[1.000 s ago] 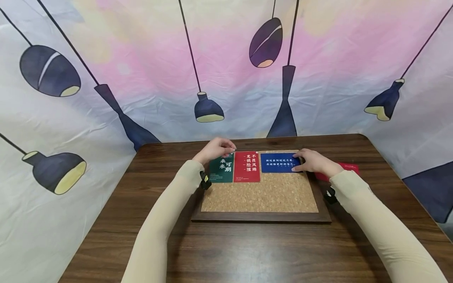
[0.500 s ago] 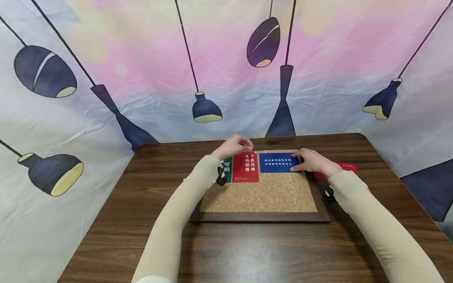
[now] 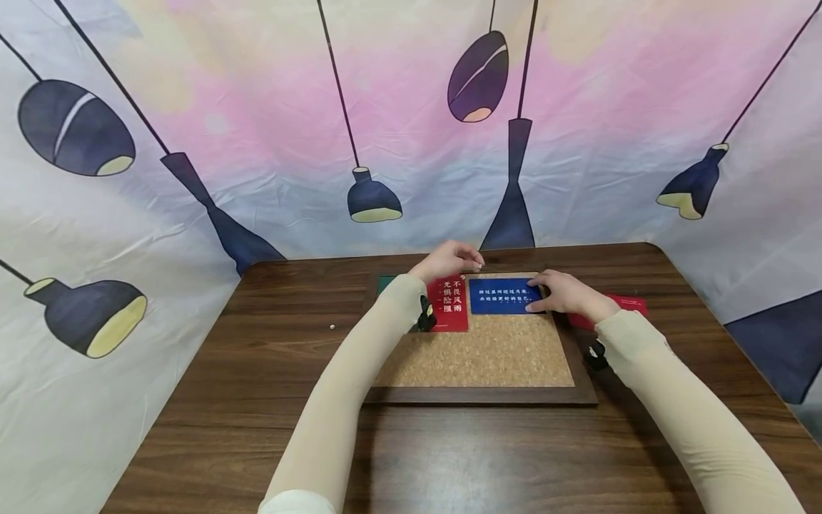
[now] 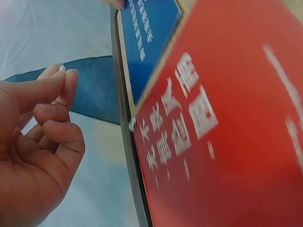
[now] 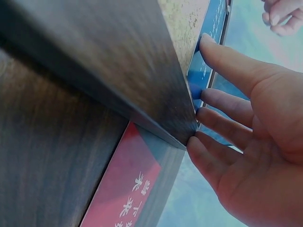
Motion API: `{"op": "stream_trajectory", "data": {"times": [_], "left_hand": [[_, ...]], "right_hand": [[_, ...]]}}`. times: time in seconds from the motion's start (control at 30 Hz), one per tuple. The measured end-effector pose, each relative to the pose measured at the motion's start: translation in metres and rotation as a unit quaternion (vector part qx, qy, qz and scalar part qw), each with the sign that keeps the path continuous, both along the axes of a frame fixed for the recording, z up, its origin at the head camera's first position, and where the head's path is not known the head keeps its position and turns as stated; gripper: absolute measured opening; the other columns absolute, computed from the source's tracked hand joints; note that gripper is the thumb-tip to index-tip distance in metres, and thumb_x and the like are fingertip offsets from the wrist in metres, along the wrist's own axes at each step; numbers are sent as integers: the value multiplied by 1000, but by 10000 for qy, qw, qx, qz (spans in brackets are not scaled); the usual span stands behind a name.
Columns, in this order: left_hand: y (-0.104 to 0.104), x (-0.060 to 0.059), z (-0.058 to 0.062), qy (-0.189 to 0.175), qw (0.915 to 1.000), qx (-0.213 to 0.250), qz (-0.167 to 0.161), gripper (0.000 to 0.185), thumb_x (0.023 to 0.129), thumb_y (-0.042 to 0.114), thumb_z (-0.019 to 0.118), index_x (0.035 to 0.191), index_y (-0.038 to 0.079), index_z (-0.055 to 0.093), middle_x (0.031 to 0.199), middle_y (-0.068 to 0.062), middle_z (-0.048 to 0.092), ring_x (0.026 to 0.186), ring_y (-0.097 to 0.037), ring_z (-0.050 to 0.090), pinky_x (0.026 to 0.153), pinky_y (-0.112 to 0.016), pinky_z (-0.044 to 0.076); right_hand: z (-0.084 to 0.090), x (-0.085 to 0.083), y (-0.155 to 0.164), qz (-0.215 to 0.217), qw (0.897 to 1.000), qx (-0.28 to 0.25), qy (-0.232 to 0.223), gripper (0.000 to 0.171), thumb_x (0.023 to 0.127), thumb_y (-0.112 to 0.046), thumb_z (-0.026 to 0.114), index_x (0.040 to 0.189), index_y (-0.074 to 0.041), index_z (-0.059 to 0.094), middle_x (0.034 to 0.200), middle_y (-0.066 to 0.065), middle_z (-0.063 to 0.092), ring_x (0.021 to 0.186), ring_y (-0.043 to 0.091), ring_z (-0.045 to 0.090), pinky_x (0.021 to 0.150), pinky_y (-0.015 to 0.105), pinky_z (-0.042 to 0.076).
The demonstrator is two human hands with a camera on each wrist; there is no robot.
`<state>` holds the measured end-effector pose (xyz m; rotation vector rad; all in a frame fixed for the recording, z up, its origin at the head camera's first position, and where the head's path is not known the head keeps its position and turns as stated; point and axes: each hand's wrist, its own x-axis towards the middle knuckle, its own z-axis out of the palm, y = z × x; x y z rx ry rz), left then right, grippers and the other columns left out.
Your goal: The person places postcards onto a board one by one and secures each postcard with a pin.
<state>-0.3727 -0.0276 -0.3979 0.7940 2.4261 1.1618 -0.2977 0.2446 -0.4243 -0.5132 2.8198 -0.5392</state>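
Resting under the right grip [image 3: 565, 294]: blue card [image 3: 504, 295].

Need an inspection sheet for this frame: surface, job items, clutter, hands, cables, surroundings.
Surface: dark wooden table.
Job's things: framed cork board; red card and blue card lie on it, green card mostly hidden by the left arm.
Clutter: another red card beside the frame; small white speck on the table.
Hands: left hand pinches a small pin at the board's top edge; right hand presses the blue card with straight fingers.
Cables: nothing seen.
Surroundings: lamp-print backdrop.
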Motion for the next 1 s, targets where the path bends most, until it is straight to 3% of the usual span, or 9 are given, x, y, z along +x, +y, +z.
{"op": "stream_trajectory", "data": {"times": [0.2, 0.53, 0.83, 1.0], "left_hand": [[21, -1, -3, -112, 9999, 128, -29, 23, 100, 16, 64, 117, 2, 73, 113, -4, 70, 106, -18, 60, 95, -35, 49], [49, 0, -13, -301, 9988, 291, 245, 21, 99, 11, 65, 114, 0, 75, 111, -6, 71, 98, -17, 62, 86, -33, 51], [57, -1, -21, -578, 9962, 232, 612, 18, 98, 9, 67, 111, 0, 76, 108, -9, 72, 91, -19, 65, 84, -34, 53], [61, -1, -23, -644, 9949, 108, 774, 14, 97, 10, 69, 106, 4, 78, 99, -6, 72, 77, -16, 58, 71, -28, 46]], "right_hand": [[-2, -1, 2, -36, 10000, 53, 25, 64, 91, -31, 77, 136, 10, 57, 140, 35, 47, 125, 49, 48, 106, 62, 38], [-1, 0, 2, 47, 9999, 11, 97, 63, 90, -31, 78, 133, 10, 58, 136, 34, 50, 121, 48, 52, 104, 61, 41], [-3, -1, 1, 98, 9999, -82, 77, 63, 91, -31, 77, 134, 10, 58, 137, 34, 49, 121, 48, 51, 103, 62, 40], [-2, -2, 2, 134, 9998, -72, 83, 62, 92, -31, 76, 134, 10, 57, 137, 34, 49, 121, 48, 51, 104, 62, 40]]}}
